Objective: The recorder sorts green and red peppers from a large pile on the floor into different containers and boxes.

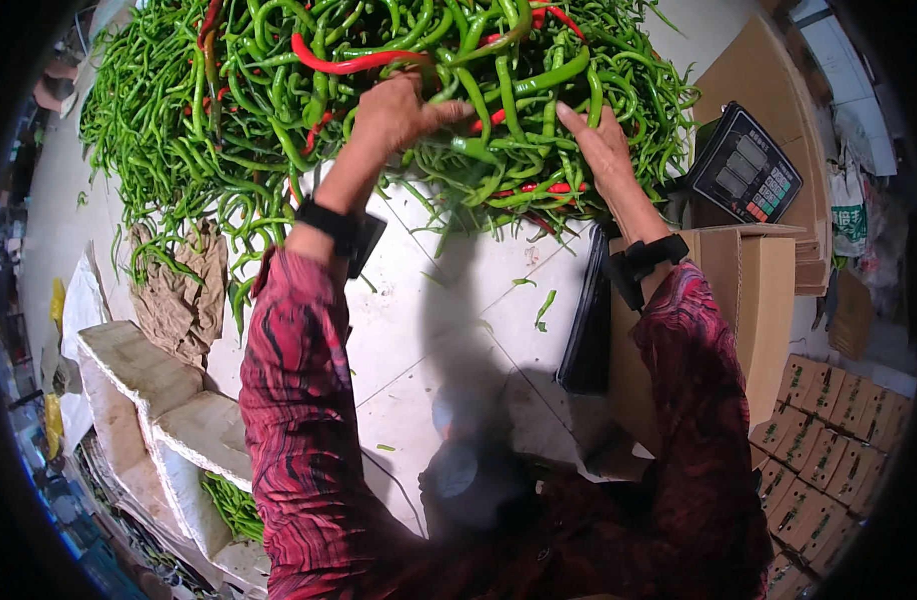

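Observation:
A large heap of long green chili peppers (159, 120), mixed with several red ones, spreads across the far part of the view. My left hand (394, 112) reaches into its near side, thumb stretched to the right and the other fingers partly hidden among peppers. A long red chili pepper (354, 64) lies just beyond its knuckles. My right hand (604, 150) is at the heap's right part, thumb out and apart, other fingers mostly hidden by peppers. Between both hands lies a tangle of green peppers (519, 130), blurred at its near side. Neither hand visibly grips a pepper.
To the right, a digital scale display (747, 165) stands by an open cardboard box (769, 310), with a black tray-like edge (584, 320) beside it. Stacked cartons (829, 430) are at lower right. White foam boxes (144, 370) and brown crumpled paper (179, 290) lie left. Pepper bits dot the tiles.

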Tool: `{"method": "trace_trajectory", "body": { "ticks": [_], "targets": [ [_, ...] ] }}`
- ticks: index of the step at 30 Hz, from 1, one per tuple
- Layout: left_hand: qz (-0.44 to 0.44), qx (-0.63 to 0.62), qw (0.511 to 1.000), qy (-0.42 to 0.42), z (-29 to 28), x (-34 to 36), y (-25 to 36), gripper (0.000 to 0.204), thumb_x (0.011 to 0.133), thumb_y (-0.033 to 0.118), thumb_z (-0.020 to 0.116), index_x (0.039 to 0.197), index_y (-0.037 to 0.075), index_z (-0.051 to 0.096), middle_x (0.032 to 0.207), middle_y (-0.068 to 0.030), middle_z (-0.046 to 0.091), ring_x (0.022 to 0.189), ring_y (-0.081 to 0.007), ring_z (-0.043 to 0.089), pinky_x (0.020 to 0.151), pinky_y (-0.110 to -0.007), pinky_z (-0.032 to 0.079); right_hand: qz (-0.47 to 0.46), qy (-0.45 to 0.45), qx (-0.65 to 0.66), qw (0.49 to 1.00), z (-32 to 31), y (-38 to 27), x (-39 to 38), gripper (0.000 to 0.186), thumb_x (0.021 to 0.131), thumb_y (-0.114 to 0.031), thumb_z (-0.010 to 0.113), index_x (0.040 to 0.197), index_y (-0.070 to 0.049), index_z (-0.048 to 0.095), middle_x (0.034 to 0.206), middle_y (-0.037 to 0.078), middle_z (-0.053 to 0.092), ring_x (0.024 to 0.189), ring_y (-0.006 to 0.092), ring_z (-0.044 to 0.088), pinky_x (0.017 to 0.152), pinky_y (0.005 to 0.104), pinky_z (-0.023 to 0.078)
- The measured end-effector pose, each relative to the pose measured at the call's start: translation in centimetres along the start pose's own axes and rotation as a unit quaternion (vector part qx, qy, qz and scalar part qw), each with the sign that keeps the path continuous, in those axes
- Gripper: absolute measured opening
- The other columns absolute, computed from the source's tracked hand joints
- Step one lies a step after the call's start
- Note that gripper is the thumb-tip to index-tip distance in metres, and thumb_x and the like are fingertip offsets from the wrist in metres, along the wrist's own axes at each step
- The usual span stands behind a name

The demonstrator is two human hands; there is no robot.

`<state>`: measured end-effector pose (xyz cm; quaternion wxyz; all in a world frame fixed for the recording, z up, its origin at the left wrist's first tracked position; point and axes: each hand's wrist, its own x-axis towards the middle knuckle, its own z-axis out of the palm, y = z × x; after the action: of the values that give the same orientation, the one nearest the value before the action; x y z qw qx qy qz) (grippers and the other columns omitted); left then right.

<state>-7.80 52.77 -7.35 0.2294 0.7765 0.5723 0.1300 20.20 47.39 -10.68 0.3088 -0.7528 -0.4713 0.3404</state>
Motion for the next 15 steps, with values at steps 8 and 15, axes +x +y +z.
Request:
{"method": "trace_trajectory", "body": {
  "ticks": [8,15],
  "targets": [
    [0.177,-0.060,0.982,0.019,5.1,0.5,-1.9,0.077,0.074,0.049,0.073,0.131,0.003,0.048,0.132,-0.0197,0.050,0.124,-0.0281,0.047,0.102,-0.040,0.038,0.027,-0.050,0.358,0.932,1.8,-0.8,0.2,0.047,0.082,-0.019,0.069,0.120,-0.014,0.044,0.108,0.002,0.057,0.093,0.0138,0.054,0.071,0.0335,0.043],
    [0.000,-0.382,0.906,-0.180,4.1,1.8,0.7,0.045,0.074,0.030,0.075,0.111,0.007,0.064,0.091,-0.0057,0.069,0.083,-0.0143,0.064,0.074,-0.029,0.051,0.013,-0.162,0.428,0.889,0.1,-0.2,0.7,0.042,0.082,-0.009,0.068,0.119,-0.005,0.048,0.108,0.008,0.061,0.093,0.0214,0.063,0.083,0.0364,0.054]
  ]
}}
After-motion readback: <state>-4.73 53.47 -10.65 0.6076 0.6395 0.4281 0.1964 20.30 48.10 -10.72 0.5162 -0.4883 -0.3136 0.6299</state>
